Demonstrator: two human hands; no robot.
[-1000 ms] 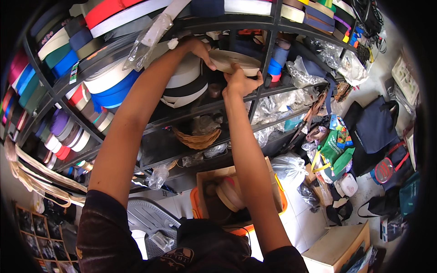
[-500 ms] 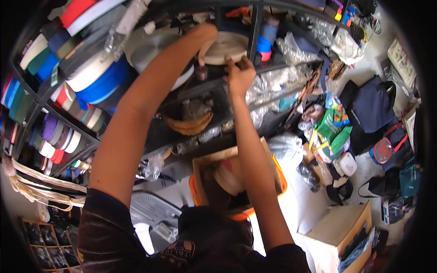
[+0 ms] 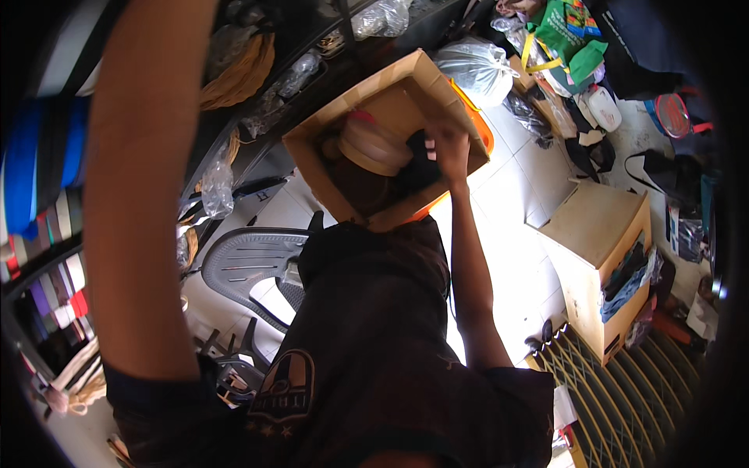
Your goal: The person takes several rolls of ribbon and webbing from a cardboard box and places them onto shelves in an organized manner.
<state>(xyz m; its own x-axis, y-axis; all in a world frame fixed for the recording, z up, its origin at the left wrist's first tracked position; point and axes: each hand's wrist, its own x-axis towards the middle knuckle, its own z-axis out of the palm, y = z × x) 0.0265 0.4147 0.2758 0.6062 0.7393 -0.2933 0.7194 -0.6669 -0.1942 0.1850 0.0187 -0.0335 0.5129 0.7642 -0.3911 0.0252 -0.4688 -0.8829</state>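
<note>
An open cardboard box stands before me, with pale tan rolls of tape or webbing inside. My right hand is over the box's right side, its fingers curled in beside a dark rounded thing. Shadow hides what those fingers grip, if anything. My left arm stretches up past the top edge toward the shelving, so the left hand is out of sight.
An orange tub shows around the box. Left are shelves with blue webbing rolls. A grey plastic chair stands near my legs. To the right are a wooden-coloured carton, a white plastic bag and a folding metal gate.
My view has swung down from the shelf to the box. The right hand has come away from the beige roll on the shelf and down to the box; the left hand has left the picture.
</note>
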